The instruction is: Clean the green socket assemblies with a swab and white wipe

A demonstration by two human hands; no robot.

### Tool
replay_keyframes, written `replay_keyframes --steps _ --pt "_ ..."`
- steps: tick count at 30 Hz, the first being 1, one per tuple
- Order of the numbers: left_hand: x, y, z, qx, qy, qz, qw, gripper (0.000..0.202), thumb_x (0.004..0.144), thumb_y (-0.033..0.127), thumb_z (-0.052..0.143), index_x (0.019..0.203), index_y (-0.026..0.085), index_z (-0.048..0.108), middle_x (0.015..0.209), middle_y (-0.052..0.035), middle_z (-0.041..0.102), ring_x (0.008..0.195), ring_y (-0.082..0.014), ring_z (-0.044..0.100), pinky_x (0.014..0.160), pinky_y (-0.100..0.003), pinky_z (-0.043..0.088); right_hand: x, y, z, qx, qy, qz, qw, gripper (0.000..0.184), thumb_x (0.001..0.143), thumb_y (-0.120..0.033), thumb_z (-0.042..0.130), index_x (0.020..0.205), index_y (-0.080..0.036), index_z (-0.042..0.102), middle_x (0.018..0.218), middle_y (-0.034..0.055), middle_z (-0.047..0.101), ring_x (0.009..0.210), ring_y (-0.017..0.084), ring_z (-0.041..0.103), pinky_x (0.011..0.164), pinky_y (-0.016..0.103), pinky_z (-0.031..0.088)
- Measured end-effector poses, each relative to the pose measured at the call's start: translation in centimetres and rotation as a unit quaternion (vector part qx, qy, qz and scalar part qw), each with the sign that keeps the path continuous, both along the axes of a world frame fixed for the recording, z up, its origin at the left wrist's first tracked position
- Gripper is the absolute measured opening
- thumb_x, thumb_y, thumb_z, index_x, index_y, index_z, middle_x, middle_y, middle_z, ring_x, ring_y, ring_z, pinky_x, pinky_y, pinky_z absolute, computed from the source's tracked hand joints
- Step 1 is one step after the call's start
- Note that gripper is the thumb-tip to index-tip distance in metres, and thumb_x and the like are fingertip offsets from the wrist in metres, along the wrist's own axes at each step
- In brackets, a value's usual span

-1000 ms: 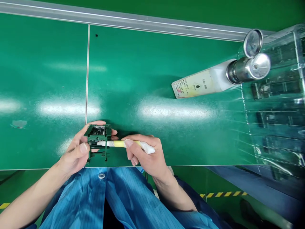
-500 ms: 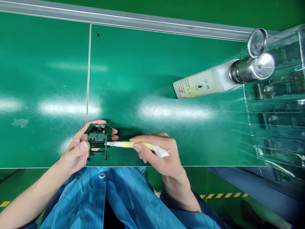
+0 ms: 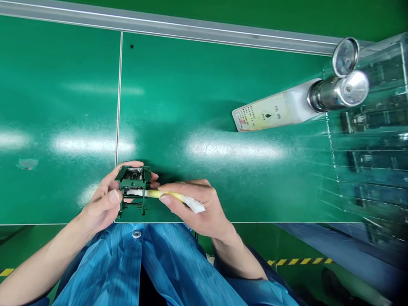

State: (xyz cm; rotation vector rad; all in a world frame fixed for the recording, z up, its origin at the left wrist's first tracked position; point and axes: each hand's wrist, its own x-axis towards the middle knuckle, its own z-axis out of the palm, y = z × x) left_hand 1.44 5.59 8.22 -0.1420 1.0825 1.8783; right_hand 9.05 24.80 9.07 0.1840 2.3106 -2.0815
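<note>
My left hand is closed around a small dark green plastic frame part, held just above the near edge of the green bench. My right hand pinches a yellow stick wrapped in white cloth. The stick lies level, and its white left tip is pushed into the right side of the frame part. The stick's other white end pokes out past my right fingers.
A white labelled bottle with a metal pump top stands at the right. Beside it a stack of clear plastic trays holds dark parts. A metal rail runs along the bench's far edge. My blue coat fills the foreground.
My right hand drew the stick out to the right, then pushed it back left, so its tip is inside the frame part again. The left hand barely moved.
</note>
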Motion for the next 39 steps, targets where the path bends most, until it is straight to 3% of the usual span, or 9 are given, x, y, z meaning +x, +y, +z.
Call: replay_keyframes --steps 3,8,11,15,20,24,29,34,39 --pt "0.0 0.0 -0.1 0.004 0.005 -0.004 1.0 0.061 0.073 0.051 0.075 0.124 0.022 0.059 0.121 -0.0136 0.066 0.111 -0.0354 0.064 0.093 -0.045 0.055 -0.1 -0.2 0.0 0.004 0.012 0.02 1.0 0.017 0.091 -0.028 0.063 0.099 -0.017 0.075 0.074 0.0039 0.071 0.058 0.014 0.061 0.052 0.024 0.048" --pt "0.1 0.1 0.0 0.003 -0.001 -0.004 1.0 0.06 0.072 0.051 0.077 0.122 0.022 0.06 0.12 -0.0141 0.067 0.11 -0.0378 0.064 0.092 -0.049 0.055 0.3 1.4 0.9 0.058 0.043 0.035 0.997 0.012 0.09 -0.02 0.065 0.097 -0.02 0.075 0.065 -0.0001 0.067 0.048 0.011 0.053 0.046 0.024 0.041" --pt "0.0 0.1 0.1 0.004 -0.008 0.008 1.0 0.059 0.072 0.051 0.076 0.121 0.022 0.061 0.121 -0.0141 0.067 0.11 -0.0371 0.064 0.097 -0.05 0.052 0.8 2.7 1.6 0.064 0.028 -0.004 0.998 0.01 0.088 -0.02 0.067 0.093 -0.023 0.076 0.065 -0.0002 0.068 0.046 0.012 0.053 0.044 0.026 0.04" --pt "-0.1 0.1 0.1 0.014 -0.012 0.016 1.0 0.057 0.074 0.052 0.075 0.12 0.021 0.062 0.121 -0.015 0.067 0.109 -0.0367 0.065 0.096 -0.049 0.053 1.4 3.5 1.7 -0.009 -0.002 -0.099 0.995 0.012 0.087 -0.021 0.067 0.09 -0.026 0.077 0.053 -0.0029 0.062 0.039 0.01 0.047 0.038 0.025 0.034" --pt "-0.2 0.2 -0.1 0.027 -0.016 0.013 0.999 0.055 0.075 0.05 0.075 0.12 0.02 0.061 0.12 -0.0155 0.067 0.11 -0.0352 0.064 0.093 -0.044 0.055 2.0 3.6 0.3 -0.102 -0.038 -0.134 0.985 0.012 0.086 -0.028 0.068 0.085 -0.019 0.076 0.046 -0.0017 0.055 0.038 0.011 0.048 0.036 0.023 0.037" --pt "-0.2 0.2 -0.1 0.031 -0.017 0.014 0.999 0.056 0.076 0.05 0.074 0.121 0.021 0.06 0.121 -0.0156 0.067 0.111 -0.0343 0.064 0.093 -0.042 0.056 2.6 3.7 -0.5 -0.164 -0.044 -0.161 0.972 0.013 0.085 -0.03 0.07 0.084 -0.02 0.077 0.044 -0.0026 0.052 0.036 0.009 0.044 0.036 0.022 0.039" --pt "-0.1 0.3 0.0 0.024 -0.007 0.014 1.0 0.057 0.075 0.049 0.076 0.122 0.021 0.06 0.123 -0.0145 0.066 0.114 -0.0318 0.063 0.099 -0.04 0.052 2.8 3.3 -0.6 -0.145 -0.037 -0.13 0.98 0.011 0.086 -0.022 0.067 0.087 -0.022 0.077 0.05 -0.002 0.058 0.04 0.01 0.049 0.038 0.021 0.038" --pt "0.1 0.3 0.1 0.013 -0.009 0.018 1.0 0.06 0.073 0.049 0.077 0.123 0.02 0.06 0.121 -0.0131 0.067 0.116 -0.0302 0.062 0.101 -0.038 0.05 1.3 1.5 -0.7 -0.098 -0.003 -0.066 0.993 0.015 0.083 -0.014 0.066 0.089 -0.023 0.077 0.06 -0.0021 0.064 0.045 0.009 0.051 0.042 0.022 0.038" --pt "0.2 -0.1 0.0 0.014 -0.004 0.008 1.0 0.059 0.073 0.05 0.077 0.122 0.02 0.061 0.119 -0.0151 0.067 0.114 -0.0354 0.062 0.097 -0.044 0.053 0.7 1.0 -0.5 -0.066 -0.001 -0.054 0.996 0.014 0.083 -0.014 0.066 0.088 -0.022 0.077 0.064 -0.001 0.066 0.046 0.008 0.047 0.043 0.022 0.033"
